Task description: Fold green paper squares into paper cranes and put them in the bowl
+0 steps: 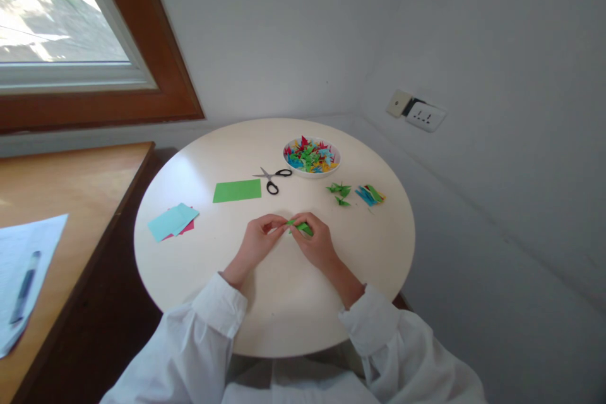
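Round table [284,309]: cream, before a white wall [265,38].
Grip: my left hand [259,238] and right hand [316,241] both pinch folded green paper [305,228], mid-table.
Paper: light, tearable, I judge; hold folded edges.
Far: scissors [268,175], then bowl [312,175] of paper cranes [310,156].

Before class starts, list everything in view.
Table: one, cream, centre
Bowl: one, white, far side
Folded shapes: many, multicoloured, in bowl
Scissors: one, black handles, beside bowl
Sheet: one, green, left of scissors
Paper stack: one, blue over red, table's left
Folded pieces: few, green, table's right
Paper pile: one, multicoloured, farther right
Desk: one, brown, left
Papers: uncounted, white, on desk
Pen: one, dark, on papers
Window: one, brown, upper left
Wall plates: two, pale, right
Walls: two, pale, behind
Held paper: one, green, centre
Hands: two, bare, on held paper
Sleeves: two, white, below
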The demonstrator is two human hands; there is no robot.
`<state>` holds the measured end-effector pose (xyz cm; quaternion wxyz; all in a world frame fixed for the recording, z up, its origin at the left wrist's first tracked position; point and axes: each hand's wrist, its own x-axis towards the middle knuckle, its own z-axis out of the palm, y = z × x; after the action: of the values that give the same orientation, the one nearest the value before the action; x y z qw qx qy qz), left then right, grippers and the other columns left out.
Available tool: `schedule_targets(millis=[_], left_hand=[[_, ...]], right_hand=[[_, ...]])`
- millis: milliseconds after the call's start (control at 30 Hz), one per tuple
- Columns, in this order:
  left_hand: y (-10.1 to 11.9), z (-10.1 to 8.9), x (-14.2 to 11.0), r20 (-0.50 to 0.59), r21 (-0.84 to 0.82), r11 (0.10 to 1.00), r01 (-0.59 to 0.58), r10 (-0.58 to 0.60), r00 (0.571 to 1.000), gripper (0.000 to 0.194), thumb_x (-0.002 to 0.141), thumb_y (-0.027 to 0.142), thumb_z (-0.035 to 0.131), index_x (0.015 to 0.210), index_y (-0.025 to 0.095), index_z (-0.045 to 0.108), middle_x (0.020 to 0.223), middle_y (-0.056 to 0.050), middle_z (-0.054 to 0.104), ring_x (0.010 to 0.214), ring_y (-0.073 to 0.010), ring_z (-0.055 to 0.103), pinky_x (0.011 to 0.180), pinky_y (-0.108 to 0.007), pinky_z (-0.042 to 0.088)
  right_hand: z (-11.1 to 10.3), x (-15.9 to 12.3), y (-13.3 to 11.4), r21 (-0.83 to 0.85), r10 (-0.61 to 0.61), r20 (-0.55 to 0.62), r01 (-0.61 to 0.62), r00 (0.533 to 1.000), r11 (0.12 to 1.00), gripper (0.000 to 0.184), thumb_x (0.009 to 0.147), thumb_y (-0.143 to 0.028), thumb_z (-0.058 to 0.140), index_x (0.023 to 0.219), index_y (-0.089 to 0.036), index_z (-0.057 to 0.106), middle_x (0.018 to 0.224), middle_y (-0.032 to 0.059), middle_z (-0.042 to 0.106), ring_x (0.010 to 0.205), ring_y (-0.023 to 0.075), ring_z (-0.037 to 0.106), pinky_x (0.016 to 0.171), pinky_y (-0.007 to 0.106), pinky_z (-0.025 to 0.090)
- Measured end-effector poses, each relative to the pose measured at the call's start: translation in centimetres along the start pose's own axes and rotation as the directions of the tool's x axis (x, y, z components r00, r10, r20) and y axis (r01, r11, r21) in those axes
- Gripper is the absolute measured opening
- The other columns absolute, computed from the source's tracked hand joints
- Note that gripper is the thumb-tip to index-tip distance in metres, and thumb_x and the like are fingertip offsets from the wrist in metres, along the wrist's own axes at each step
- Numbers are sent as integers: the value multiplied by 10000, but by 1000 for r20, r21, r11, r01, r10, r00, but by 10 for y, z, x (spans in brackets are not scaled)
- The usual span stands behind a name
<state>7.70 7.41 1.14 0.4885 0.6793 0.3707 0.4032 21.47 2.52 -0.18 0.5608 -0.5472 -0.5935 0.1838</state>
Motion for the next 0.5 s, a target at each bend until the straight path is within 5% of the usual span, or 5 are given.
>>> schedule_targets(millis=[500], left_hand=[[-5,0,2,-34,63,998,26,-24,999,145,685,278,613,674,139,652,646,-36,656,576,-124,552,552,-227,430]], right_hand=[[1,-2,0,-16,1,1,-1,1000,1000,54,765,-218,538,712,-206,536,790,43,640,771,169,601,733,310,473]])
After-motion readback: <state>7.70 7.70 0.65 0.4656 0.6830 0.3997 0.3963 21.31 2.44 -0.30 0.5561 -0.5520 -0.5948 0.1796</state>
